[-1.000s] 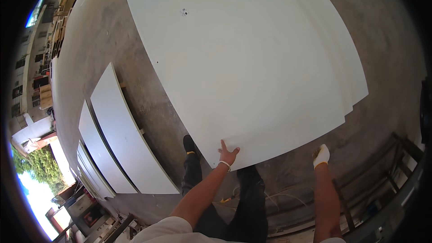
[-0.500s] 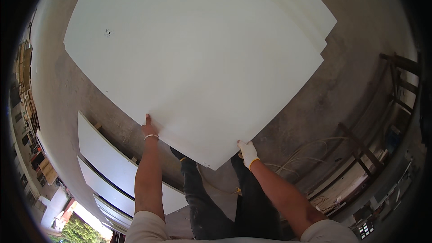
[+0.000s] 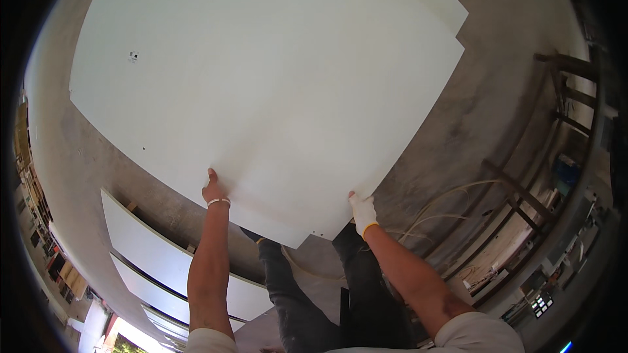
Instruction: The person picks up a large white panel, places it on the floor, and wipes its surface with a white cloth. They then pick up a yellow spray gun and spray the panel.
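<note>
A large pale white panel (image 3: 281, 91) fills the upper middle of the view. Notches show at its right corner and at its near corner, and a small printed label sits on its left part. My left hand (image 3: 214, 189), bare with a white band at the wrist, grips the near left edge; its thumb lies on top and the other fingers are hidden beneath. My right hand (image 3: 364, 212), in a white glove with a yellow cuff, holds the near right edge. Its thumb is on the upper face and the fingers are partly hidden below.
More white panels (image 3: 147, 238) lie in a row at the lower left, propped on small wooden pieces. A dark frame (image 3: 517, 196) stands at the right, with pale strips or tubing (image 3: 438, 206) near it. Grey concrete floor (image 3: 451, 117) surrounds the panel.
The panel has turned slightly and shifted left in view, with both hands still on it. The near corner's notch now shows beside my right leg. The surroundings have shifted a little too.
</note>
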